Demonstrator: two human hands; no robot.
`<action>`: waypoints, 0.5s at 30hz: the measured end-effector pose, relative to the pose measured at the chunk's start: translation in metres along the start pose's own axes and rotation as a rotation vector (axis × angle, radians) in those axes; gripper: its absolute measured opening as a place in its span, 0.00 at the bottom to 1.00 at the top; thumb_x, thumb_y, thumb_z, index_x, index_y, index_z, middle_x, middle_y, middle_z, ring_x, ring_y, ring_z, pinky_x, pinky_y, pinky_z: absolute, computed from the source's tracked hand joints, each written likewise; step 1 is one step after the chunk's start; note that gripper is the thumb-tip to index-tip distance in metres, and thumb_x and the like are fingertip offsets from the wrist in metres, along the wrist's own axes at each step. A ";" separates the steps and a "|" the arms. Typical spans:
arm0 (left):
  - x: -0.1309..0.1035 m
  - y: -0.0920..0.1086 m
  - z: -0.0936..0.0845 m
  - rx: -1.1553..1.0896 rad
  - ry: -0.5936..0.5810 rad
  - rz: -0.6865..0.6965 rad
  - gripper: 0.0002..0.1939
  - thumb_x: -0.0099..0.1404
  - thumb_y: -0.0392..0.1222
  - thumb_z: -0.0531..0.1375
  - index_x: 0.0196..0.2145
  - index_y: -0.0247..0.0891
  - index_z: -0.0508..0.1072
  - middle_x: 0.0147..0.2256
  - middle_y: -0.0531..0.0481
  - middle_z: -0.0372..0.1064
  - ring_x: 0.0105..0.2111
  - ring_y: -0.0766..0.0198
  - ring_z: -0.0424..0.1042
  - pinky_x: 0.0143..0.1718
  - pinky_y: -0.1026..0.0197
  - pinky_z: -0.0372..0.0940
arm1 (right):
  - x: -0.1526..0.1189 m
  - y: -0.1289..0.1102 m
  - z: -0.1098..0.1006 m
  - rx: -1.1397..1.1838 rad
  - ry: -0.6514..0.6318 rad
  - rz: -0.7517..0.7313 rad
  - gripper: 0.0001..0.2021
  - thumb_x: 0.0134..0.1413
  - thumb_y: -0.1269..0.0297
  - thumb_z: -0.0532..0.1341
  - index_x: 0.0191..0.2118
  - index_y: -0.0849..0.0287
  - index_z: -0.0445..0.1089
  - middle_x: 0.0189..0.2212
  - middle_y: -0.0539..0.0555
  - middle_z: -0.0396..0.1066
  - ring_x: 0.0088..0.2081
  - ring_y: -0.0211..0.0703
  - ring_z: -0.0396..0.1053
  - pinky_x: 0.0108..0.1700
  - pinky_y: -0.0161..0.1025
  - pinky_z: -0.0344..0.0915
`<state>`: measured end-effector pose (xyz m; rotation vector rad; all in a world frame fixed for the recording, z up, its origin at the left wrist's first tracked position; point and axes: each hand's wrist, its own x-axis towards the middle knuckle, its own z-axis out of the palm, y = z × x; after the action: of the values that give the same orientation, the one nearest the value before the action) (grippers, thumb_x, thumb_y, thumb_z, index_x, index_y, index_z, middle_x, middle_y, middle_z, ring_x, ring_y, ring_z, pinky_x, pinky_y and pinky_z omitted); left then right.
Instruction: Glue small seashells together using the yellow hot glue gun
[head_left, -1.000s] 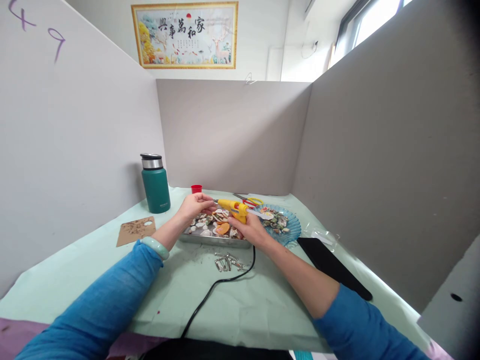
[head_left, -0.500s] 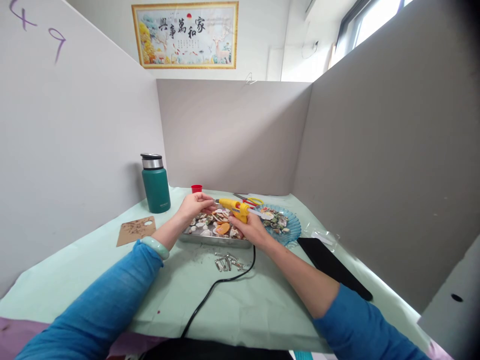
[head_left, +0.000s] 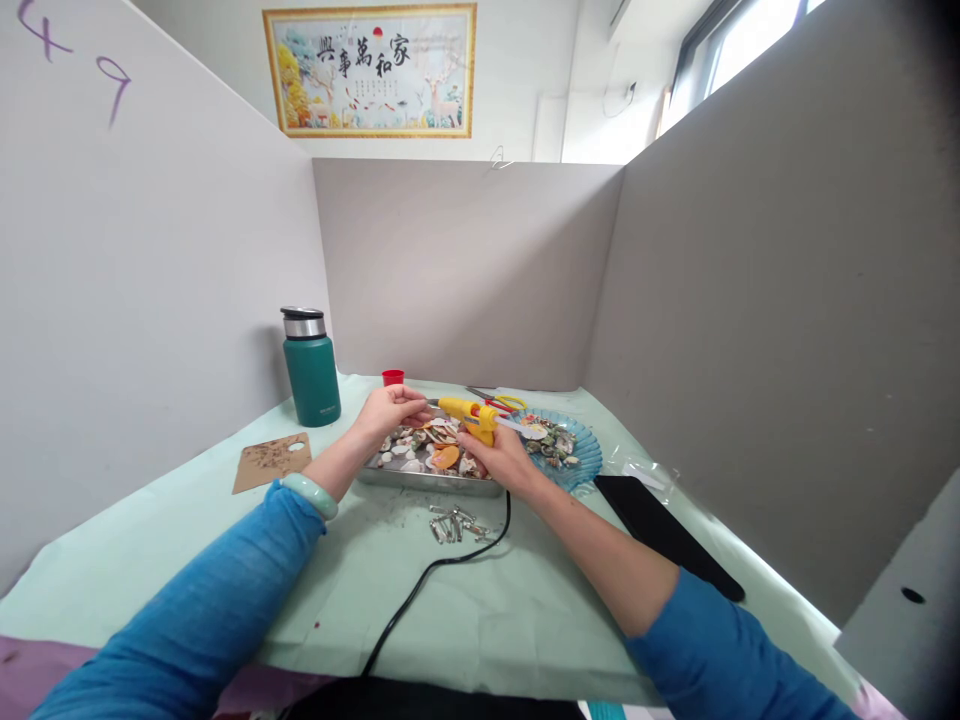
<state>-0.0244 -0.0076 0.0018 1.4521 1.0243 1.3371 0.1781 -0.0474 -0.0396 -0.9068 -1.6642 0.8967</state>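
Note:
My right hand (head_left: 499, 455) is wrapped round the handle of a yellow glue gun (head_left: 469, 411), with a whitish glue stick (head_left: 519, 428) coming out of its back. The nozzle points left, to the fingertips of my left hand (head_left: 396, 408). Those fingers are pinched together, and whatever they hold is too small or hidden to make out. Both hands are above a metal tray (head_left: 431, 484) of shells (head_left: 446, 457), mostly white and orange. From the gun a black cord (head_left: 435, 566) runs down to the table's front edge.
Several silvery metal pieces (head_left: 456, 524) lie before the tray. Right of it are a blue plate (head_left: 592, 465) of shells, scissors (head_left: 502, 402) and a black slab (head_left: 667, 535). On the left stand a green bottle (head_left: 312, 375) and a brown card (head_left: 255, 470); a red cup (head_left: 393, 378) is behind.

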 end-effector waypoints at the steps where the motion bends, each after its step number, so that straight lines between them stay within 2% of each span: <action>1: 0.000 0.000 0.000 -0.001 -0.003 0.000 0.13 0.51 0.38 0.69 0.31 0.32 0.70 0.25 0.46 0.76 0.27 0.62 0.77 0.31 0.62 0.71 | 0.000 0.000 0.000 0.006 0.002 0.000 0.15 0.48 0.52 0.63 0.35 0.59 0.68 0.19 0.46 0.61 0.19 0.33 0.56 0.21 0.32 0.55; 6: 0.001 0.001 0.000 -0.007 -0.002 0.000 0.13 0.51 0.38 0.69 0.31 0.31 0.70 0.26 0.45 0.76 0.27 0.62 0.77 0.30 0.63 0.71 | 0.001 0.001 0.000 0.047 -0.007 0.037 0.16 0.48 0.51 0.63 0.35 0.59 0.68 0.18 0.45 0.60 0.17 0.33 0.56 0.19 0.33 0.54; 9: -0.001 0.003 0.001 -0.009 -0.023 -0.026 0.13 0.51 0.38 0.70 0.31 0.31 0.70 0.26 0.44 0.76 0.26 0.63 0.76 0.30 0.63 0.71 | 0.003 0.001 -0.002 0.128 0.058 0.064 0.17 0.48 0.50 0.63 0.35 0.60 0.67 0.18 0.45 0.63 0.15 0.31 0.55 0.17 0.32 0.54; 12: -0.005 0.002 0.003 0.006 -0.163 -0.068 0.14 0.49 0.40 0.70 0.32 0.31 0.73 0.27 0.44 0.76 0.26 0.63 0.76 0.30 0.63 0.71 | 0.005 -0.001 -0.003 0.250 0.129 0.082 0.17 0.46 0.51 0.64 0.35 0.60 0.67 0.24 0.49 0.70 0.16 0.30 0.58 0.17 0.31 0.57; 15: -0.009 0.000 0.008 0.027 -0.318 -0.056 0.15 0.49 0.42 0.70 0.34 0.32 0.75 0.28 0.44 0.77 0.26 0.63 0.76 0.32 0.62 0.71 | 0.005 -0.006 -0.003 0.336 0.105 0.115 0.16 0.44 0.54 0.66 0.35 0.60 0.67 0.26 0.50 0.72 0.17 0.30 0.60 0.18 0.31 0.59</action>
<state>-0.0171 -0.0171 -0.0008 1.5831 0.8690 1.0147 0.1793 -0.0454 -0.0321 -0.8072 -1.3311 1.1469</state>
